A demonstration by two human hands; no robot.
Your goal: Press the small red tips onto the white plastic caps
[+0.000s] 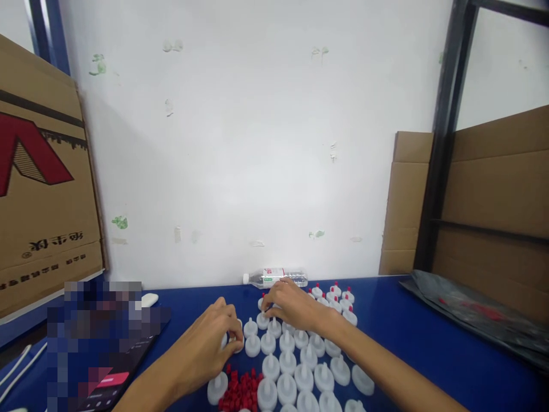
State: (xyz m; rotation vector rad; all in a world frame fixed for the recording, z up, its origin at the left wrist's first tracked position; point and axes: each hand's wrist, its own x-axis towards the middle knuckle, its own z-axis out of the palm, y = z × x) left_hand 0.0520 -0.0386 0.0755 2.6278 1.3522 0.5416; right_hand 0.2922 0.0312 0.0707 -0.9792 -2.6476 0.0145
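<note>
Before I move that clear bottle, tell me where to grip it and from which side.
Probably best: the clear bottle by its body near the white cap, coming from above, across its width. It lies on its side, lengthwise along the wall, which seems to leave little room behind, and the right hand overlaps its other half in this view.

Busy blue desk (398, 332)!
White caps (287, 390) around the right fingers (267, 301), red pieces (241, 392) nearside of the left fingers (235, 328), bottle (271, 276) just beyond the right.

Lids (286, 390): smooth matt plastic. Red tips (242, 390): plastic. Bottle (297, 278): glossy clear plastic. Box (54, 209): matt cardboard. Bag (463, 303): wrinkled plastic, slight sheen.
</note>
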